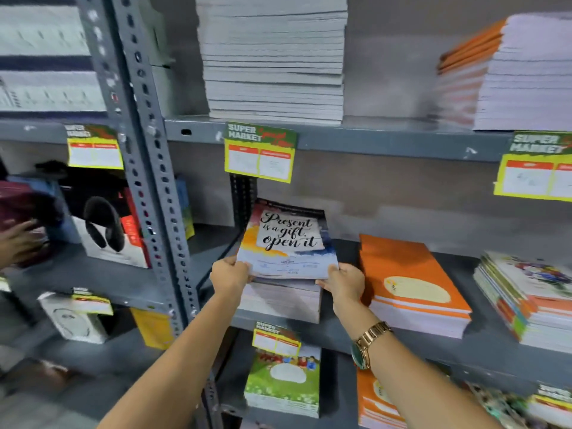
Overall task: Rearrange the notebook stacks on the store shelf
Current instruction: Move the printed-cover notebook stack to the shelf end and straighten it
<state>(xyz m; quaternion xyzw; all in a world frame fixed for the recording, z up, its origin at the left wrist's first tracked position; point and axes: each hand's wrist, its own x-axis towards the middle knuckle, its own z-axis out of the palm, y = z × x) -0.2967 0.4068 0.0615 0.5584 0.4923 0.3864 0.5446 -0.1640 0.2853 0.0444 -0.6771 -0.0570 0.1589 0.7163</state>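
Observation:
A notebook with "Present is a gift, open it" on its cover (289, 239) is tilted up at its near edge above a stack of the same notebooks (283, 297) on the middle shelf (433, 348). My left hand (229, 274) grips its near left corner. My right hand (343, 281), with a gold watch on the wrist, grips its near right corner. An orange notebook stack (411, 283) lies right of it, and a multicoloured stack (526, 295) sits further right.
Tall white stacks (274, 57) and an orange-edged stack (507, 72) fill the upper shelf. Green-cover notebooks (283, 380) lie on the lower shelf. A grey upright post (148, 168) stands left, with headphone boxes (105, 224) beyond it. Another person's hand (18, 239) reaches in at far left.

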